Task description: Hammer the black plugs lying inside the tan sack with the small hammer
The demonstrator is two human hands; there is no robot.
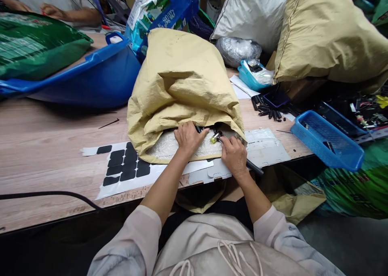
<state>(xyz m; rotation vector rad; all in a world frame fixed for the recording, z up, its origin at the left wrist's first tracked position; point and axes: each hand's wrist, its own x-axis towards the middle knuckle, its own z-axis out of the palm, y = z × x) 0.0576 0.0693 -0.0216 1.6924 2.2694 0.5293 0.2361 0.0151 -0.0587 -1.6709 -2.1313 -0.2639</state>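
A large yellow-tan woven sack (188,74) lies on the table with its mouth towards me, showing a whitish inner lining. At the mouth is my left hand (188,138), thumb stretched out to the right and fingertips partly hidden by the sack. Dark pieces show just beyond that thumb. My right hand (235,154) is closed at the right side of the mouth around a black rod (255,167), whose ribbed end sticks out below the palm. Near its fingertips is a shiny metal piece with a yellow-green part (215,137); whether it joins the rod is unclear.
A white sheet with black rounded stickers (127,163) lies at left, near a blue basin (100,74). To the right are black pieces (269,109), a blue basket (329,140) and a tan sack (330,37). Another person's hand (53,11) shows at upper left.
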